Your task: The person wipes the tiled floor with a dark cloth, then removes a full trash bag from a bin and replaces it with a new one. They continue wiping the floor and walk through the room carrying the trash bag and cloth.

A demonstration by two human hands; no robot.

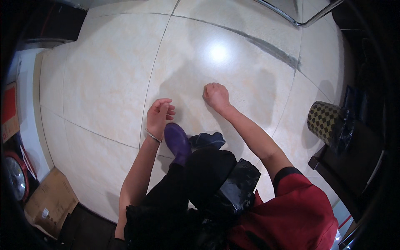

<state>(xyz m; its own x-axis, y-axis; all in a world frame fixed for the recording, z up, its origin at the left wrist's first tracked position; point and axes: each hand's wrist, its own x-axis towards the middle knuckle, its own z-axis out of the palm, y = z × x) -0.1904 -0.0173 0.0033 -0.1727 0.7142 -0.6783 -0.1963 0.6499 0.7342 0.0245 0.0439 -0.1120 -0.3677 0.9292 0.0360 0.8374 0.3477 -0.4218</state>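
Observation:
My left hand point(161, 114) hangs above the tiled floor, just beyond the toe of a purple rubber boot point(176, 140). Its fingers are loosely bent and apart, and no object shows in it. On that wrist is a metal bracelet point(153, 136). Farther forward and to the right, my right hand point(217, 96) is curled into a fist with its back towards me; the inside of the fist is hidden. A crumpled dark blue cloth-like thing point(207, 140) shows beside the boot, partly covered by my black-clad knee point(212, 165). Shiny black plastic point(239, 184) lies against my right thigh.
A checkered waste bin point(323, 122) with a dark liner stands at right, near dark wooden furniture point(343, 178). A bent chrome tube point(297, 23) crosses the upper right. At lower left are a cardboard box point(51, 201) and a red-rimmed round object point(15, 176).

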